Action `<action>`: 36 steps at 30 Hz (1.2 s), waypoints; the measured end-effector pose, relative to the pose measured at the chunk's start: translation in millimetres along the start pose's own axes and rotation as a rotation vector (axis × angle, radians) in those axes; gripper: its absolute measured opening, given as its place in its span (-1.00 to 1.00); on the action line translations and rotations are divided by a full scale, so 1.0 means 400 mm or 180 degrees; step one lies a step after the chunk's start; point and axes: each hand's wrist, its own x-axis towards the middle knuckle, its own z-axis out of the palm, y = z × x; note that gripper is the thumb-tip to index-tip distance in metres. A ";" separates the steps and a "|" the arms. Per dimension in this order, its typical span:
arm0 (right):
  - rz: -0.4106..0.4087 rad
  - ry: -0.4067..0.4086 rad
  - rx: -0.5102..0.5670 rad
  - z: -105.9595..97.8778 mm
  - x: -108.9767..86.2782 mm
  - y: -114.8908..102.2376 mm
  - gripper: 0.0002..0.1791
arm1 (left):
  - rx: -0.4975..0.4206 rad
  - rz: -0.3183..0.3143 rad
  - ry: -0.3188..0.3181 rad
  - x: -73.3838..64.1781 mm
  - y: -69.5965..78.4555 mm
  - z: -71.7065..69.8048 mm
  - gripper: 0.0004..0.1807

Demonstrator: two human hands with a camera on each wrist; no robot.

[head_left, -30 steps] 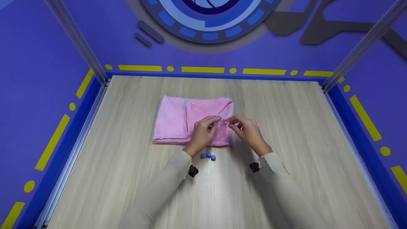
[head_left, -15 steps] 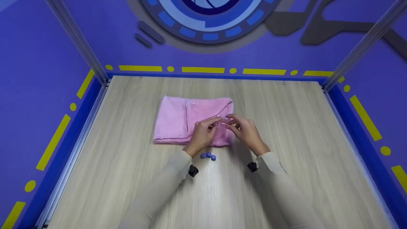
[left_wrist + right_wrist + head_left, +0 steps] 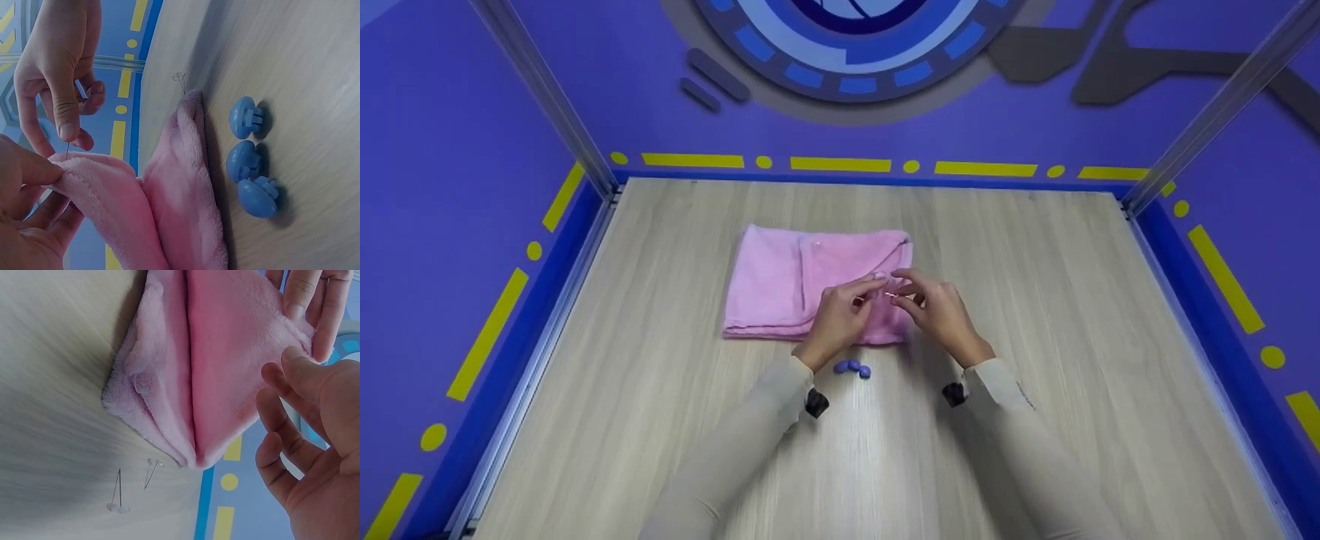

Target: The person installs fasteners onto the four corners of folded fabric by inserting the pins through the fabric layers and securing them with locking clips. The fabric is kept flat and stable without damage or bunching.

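Observation:
A folded pink plush cloth (image 3: pixel 769 281) lies on the table, its near right corner lifted. My left hand (image 3: pixel 838 319) pinches that raised corner between thumb and fingers. Just to its right, my right hand (image 3: pixel 945 311) pinches a thin metal pin (image 3: pixel 67 151) between thumb and forefinger, the other fingers loosely bent. In the left wrist view the pin runs from the right fingertips to the cloth's edge; whether it pierces the fabric, I cannot tell. Three blue mushroom-shaped caps (image 3: pixel 242 117) with slotted stems lie on the table near the cloth.
Two clear-based pins, one nearer (image 3: pixel 118 492) and one by the cloth (image 3: pixel 152 472), sit on the wooden table (image 3: pixel 660 420) in the right wrist view. Blue panels with yellow marks (image 3: pixel 840 163) enclose the table's back and sides.
My right hand has shifted slightly left, bringing the pin closer to the cloth's corner and my left hand. The left hand keeps its hold; the caps have stayed put.

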 end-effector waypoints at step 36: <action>-0.0007 -0.0012 -0.0003 -0.001 -0.006 -0.003 -0.61 | 0.0040 -0.0009 0.0054 0.001 -0.002 -0.001 -0.66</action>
